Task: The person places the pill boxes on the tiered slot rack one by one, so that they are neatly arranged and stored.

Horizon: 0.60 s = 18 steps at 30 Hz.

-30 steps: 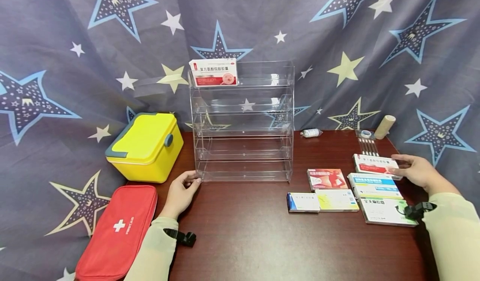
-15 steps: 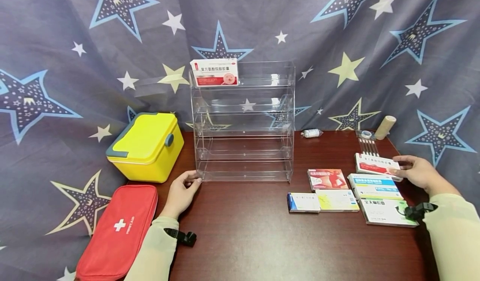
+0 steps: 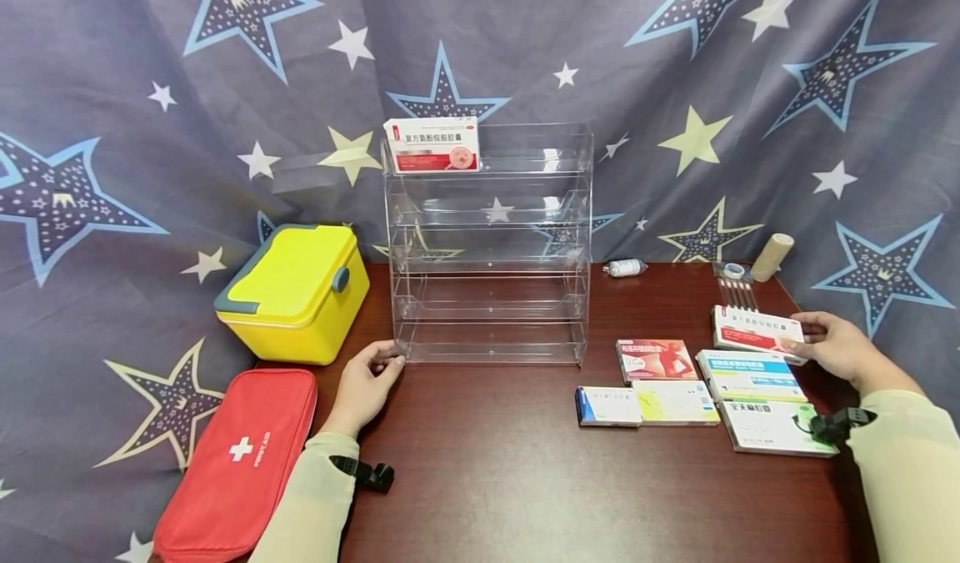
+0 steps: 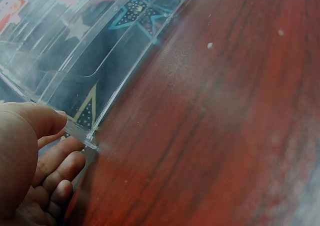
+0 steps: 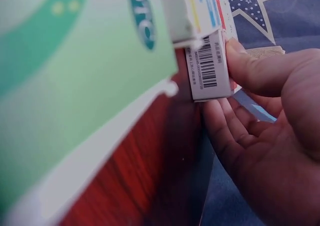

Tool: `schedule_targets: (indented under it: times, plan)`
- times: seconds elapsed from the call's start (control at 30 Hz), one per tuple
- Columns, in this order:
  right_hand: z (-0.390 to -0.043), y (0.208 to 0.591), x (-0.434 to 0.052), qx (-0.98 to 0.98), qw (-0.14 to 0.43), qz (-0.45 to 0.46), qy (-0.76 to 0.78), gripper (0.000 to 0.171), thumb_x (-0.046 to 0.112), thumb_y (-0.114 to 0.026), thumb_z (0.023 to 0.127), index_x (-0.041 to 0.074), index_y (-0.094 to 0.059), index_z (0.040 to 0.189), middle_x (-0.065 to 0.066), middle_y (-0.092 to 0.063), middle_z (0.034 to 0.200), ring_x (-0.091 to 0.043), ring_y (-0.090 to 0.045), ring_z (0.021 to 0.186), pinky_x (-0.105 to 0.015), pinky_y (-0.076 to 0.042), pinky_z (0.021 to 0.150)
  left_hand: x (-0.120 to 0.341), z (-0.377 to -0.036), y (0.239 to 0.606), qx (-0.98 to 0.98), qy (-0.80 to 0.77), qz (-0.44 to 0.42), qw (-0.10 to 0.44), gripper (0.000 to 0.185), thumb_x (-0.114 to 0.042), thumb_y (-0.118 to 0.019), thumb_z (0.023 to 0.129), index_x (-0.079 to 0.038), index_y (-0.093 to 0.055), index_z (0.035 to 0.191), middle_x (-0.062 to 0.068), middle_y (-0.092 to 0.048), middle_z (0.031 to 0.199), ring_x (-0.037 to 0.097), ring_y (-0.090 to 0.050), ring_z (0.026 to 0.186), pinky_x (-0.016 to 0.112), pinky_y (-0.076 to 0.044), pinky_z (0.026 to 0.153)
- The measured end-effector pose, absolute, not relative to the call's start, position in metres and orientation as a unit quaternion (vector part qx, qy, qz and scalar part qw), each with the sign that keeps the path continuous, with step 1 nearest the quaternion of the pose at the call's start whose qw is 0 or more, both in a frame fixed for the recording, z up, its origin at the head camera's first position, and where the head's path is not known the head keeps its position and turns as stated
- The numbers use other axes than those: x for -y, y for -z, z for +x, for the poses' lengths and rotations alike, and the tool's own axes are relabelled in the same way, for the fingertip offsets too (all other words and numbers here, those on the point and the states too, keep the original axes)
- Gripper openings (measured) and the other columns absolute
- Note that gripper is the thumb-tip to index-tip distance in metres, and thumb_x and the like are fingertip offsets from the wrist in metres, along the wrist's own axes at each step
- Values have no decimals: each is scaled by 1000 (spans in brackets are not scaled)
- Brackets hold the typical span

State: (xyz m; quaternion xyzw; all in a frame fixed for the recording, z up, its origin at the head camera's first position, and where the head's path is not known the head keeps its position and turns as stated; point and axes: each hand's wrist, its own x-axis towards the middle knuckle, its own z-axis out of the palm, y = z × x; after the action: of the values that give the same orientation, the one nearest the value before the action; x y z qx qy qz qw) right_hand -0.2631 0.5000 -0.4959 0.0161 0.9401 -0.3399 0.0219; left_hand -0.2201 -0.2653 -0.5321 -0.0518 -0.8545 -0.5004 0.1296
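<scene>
My left hand (image 3: 363, 386) pinches the lower front left corner of a clear tiered display rack (image 3: 489, 353). In the left wrist view the thumb lies against the clear side panel (image 4: 75, 128), with curled fingers beyond it. A red-and-white medicine box (image 3: 435, 146) stands on the rack's top tier at the left. At the table's right side my right hand (image 3: 840, 348) grips the end of a similar red-and-white medicine box (image 3: 757, 329). The right wrist view shows the thumb on its printed face, fingers at its underside, and a barcode (image 5: 206, 65) on its end.
Beside the gripped box lie a blue-and-white box (image 3: 753, 375), a green-and-white box (image 3: 772, 428), a red box (image 3: 656, 360), a yellow-and-white box (image 3: 675, 402) and a small blue-and-white box (image 3: 607, 406). Cotton swabs (image 3: 737, 294) lie behind. At left are a yellow case (image 3: 300, 288) and red first-aid pouch (image 3: 240, 463).
The red-and-white box in my right hand has shifted slightly away from the blue-and-white box and tipped up a little. My left hand keeps its place on the rack.
</scene>
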Motion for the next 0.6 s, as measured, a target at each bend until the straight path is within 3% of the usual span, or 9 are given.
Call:
schedule_targets:
  times: [0.1, 0.27, 0.33, 0.47, 0.6]
  plan:
    - [-261, 495, -499, -935, 3, 18, 353, 69, 20, -76, 98, -20, -37, 139, -41, -55, 120, -5, -55, 84, -20, -47, 64, 265, -220, 533, 855, 500, -51, 130, 25, -12, -73, 100, -5, -72, 123, 8, -76, 114, 20, -67, 100, 24, -47, 86]
    - [-256, 489, -499, -921, -21, 37, 387, 56, 8, -72, 98, -17, -41, 136, -35, -63, 111, -7, -62, 76, -27, -56, 61, 265, -220, 532, 856, 498, -49, 127, 26, -13, -74, 100, -5, -72, 124, 8, -75, 114, 21, -68, 101, 28, -48, 88]
    - [-255, 486, -499, -910, -32, 38, 412, 47, 1, -69, 99, -17, -43, 133, -27, -66, 103, -7, -65, 73, -30, -60, 62, 265, -219, 532, 857, 497, -47, 127, 25, -13, -74, 100, -6, -72, 124, 8, -75, 114, 21, -68, 101, 31, -49, 88]
    - [-252, 475, -498, -882, -67, 35, 465, 30, -6, -64, 99, -16, -47, 121, 1, -68, 88, -5, -67, 70, -28, -60, 61, 265, -220, 532, 857, 498, -46, 126, 25, -13, -73, 100, -6, -72, 124, 8, -75, 114, 21, -68, 102, 33, -49, 89]
    - [-247, 459, -492, -850, -115, 26, 513, 19, -11, -63, 97, -3, -54, 111, 16, -66, 82, -1, -67, 68, -22, -59, 60, 265, -220, 532, 857, 499, -45, 124, 25, -14, -73, 100, -6, -72, 124, 8, -75, 115, 21, -67, 102, 35, -49, 90]
